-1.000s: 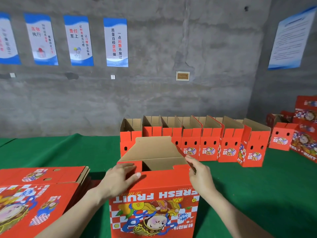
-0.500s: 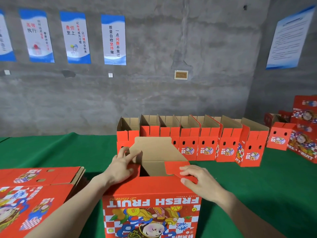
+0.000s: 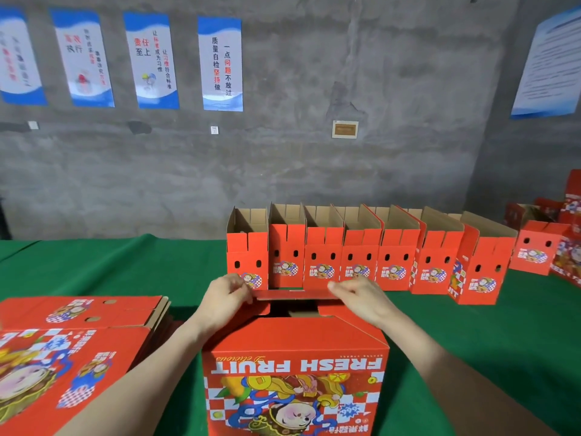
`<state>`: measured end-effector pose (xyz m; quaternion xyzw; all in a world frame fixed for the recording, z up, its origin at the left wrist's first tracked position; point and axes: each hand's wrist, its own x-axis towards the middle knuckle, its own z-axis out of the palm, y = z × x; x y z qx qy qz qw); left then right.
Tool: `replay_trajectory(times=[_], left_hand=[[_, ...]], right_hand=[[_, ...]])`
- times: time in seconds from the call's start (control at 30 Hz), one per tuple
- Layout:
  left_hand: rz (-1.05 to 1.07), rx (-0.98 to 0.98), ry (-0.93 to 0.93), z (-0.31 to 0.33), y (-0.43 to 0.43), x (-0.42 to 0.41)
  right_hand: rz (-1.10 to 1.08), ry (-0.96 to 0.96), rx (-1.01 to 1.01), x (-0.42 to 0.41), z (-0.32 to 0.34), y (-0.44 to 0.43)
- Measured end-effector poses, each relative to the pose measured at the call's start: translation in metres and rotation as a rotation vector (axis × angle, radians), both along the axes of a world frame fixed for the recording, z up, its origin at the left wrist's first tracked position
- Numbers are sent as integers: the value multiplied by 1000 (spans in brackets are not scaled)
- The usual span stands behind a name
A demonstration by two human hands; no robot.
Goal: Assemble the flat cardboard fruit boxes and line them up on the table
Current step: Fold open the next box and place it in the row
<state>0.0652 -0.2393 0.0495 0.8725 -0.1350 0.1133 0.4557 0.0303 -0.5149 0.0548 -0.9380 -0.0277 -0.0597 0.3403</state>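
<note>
my left hand point(image 3: 228, 294) and right hand point(image 3: 361, 295) each pinch the far flap point(image 3: 292, 294) of the box point(image 3: 295, 347), green table point(image 3: 125, 269), concrete wall point(image 3: 283, 168) behind

Grey concrete wall point(image 3: 283, 171), 4 blue-and-white posters point(image 3: 220, 62) along its upper left, small framed plaque point(image 3: 345, 129) near its middle, white notice sheet point(image 3: 550, 64) at upper right corner

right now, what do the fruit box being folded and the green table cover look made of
Fruit box: cardboard, probably corrugated, printed red outside with a slight sheen; the finished boxes behind show plain brown insides. Table cover: looks like green felt or similar cloth, matt, no glare.
</note>
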Motion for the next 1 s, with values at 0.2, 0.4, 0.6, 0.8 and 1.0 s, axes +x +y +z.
replay_trajectory(times=[0.2,0.4,0.6,0.8,1.0], left_hand=[[-68,355,185,-1,-6,8],[-71,417,243,3,-10,15],[-44,537,232,4,-14,22],[43,669,172,-2,-19,23],[63,683,169,-4,-22,21]], right_hand=[[74,131,-214,4,7,-9],[141,294,-158,9,12,-8],[49,240,-329,23,13,10],[19,154,-423,23,3,12],[-31,78,-478,23,-9,14]])
